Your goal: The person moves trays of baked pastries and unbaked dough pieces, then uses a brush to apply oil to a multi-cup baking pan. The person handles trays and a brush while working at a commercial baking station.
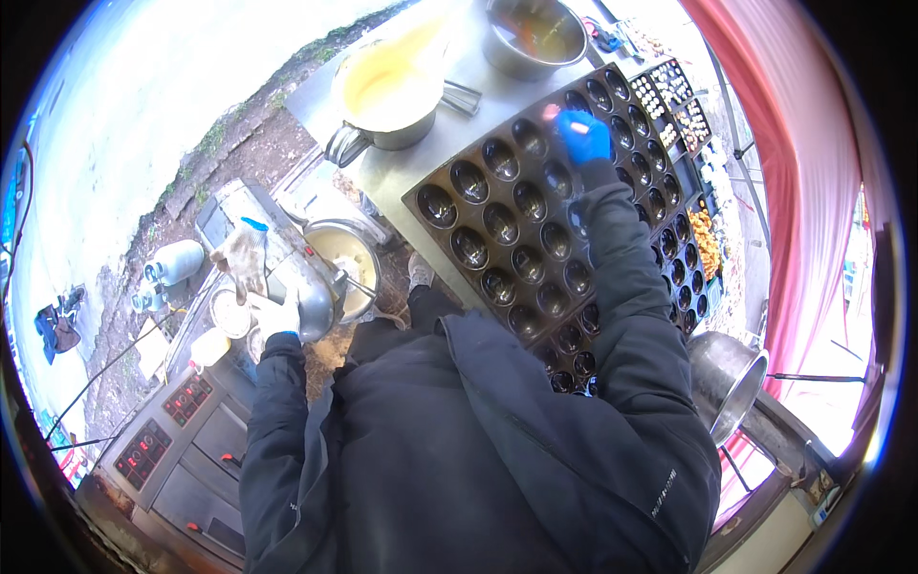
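Note:
My right hand (pixel 589 142), in a blue glove, is over the upper part of a dark metal mould pan (pixel 482 185) with rows of shiny oval wells. Its fingers close around a small pinkish tool (pixel 579 128), whose other end is a blur above the wells. My left hand (pixel 276 314) wears a white glove and rests against the rounded head of a metal stand mixer (pixel 315 305). A soiled work glove (pixel 244 255) is draped on top of that mixer. Pale batter or flour mix sits in the mixing bowl (pixel 374 267) below.
A pot of yellow batter (pixel 412 129) and a pot of liquid (pixel 516 68) stand on the metal table (pixel 387 176). Trays of small pieces (pixel 674 86) lie beyond the moulds. A steel pot (pixel 717 380) is at right, an oven (pixel 193 459) at lower left, gas cylinders (pixel 176 262) outside.

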